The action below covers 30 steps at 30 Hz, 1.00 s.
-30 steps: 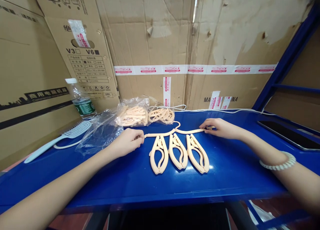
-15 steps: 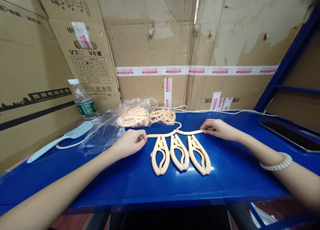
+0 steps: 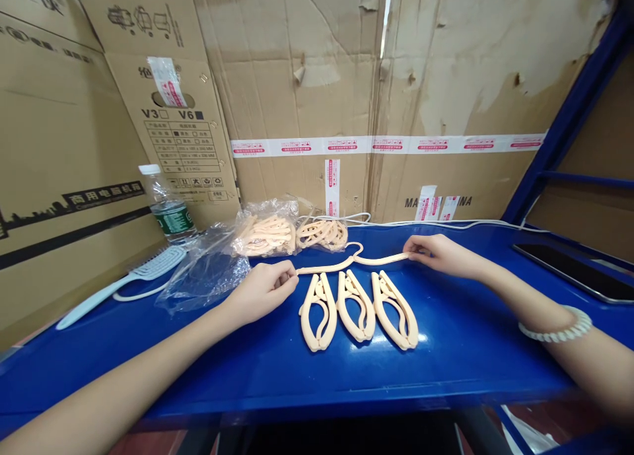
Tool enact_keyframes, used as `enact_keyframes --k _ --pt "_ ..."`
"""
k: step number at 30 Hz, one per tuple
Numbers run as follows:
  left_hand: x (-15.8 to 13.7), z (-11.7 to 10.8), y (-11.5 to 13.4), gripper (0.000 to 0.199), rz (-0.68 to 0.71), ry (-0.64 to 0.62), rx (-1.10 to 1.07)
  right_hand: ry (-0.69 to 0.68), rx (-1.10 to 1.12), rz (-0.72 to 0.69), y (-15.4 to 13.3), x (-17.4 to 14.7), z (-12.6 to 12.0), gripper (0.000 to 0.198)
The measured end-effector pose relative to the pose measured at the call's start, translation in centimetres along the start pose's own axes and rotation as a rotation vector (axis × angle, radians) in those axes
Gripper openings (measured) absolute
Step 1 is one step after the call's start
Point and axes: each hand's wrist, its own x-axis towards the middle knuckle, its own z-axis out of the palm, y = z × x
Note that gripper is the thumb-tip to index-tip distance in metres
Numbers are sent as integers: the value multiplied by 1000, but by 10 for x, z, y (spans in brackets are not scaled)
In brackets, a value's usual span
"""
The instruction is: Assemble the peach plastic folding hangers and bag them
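Observation:
A peach-coloured folding clothes hanger lies unfolded across the blue table, its hook pointing away from me. My left hand pinches the tip of its left arm. At the other end, my right hand has its fingers closed around the tip of the right arm. Just in front of it are three folded hangers in a row: a left one, a middle one and a right one. Their pointed-oval shapes face me, side by side.
Behind the hanger lie a clear bag of peach hangers and a second bag. A crumpled plastic bag, a light blue hairbrush and a water bottle are at left. A black phone lies at right. Cardboard walls the back.
The hanger's ends have moved slightly further apart, with both hands still on them. The whole view has shifted a little. The three folded hangers keep their places on the table.

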Motion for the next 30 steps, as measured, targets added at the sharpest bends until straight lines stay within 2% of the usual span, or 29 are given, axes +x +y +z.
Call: enact_keyframes --k 9,15,17,19,22,24,26,30 --pt "-5 4 14 24 -8 17 -237 294 -59 20 1 -12 -30 27" --pt "-4 7 12 31 -61 -12 -330 510 -83 57 -5 -18 -35 27" --pt "-2 11 9 36 -98 28 -421 555 -71 59 -10 -18 -34 26" --pt "0 14 6 49 -141 114 -546 593 -68 47 -18 -17 -32 25" --pt "0 16 5 57 -179 248 -657 600 -82 -8 -29 -16 -25 23" --pt "-2 15 9 55 -163 303 -635 565 -84 -57 -37 -16 -19 21" --pt "-6 13 15 53 -130 295 -558 527 -79 -96 -44 -15 -11 19" --pt "-13 11 27 54 -51 173 -339 487 -64 -163 -58 -16 2 18"
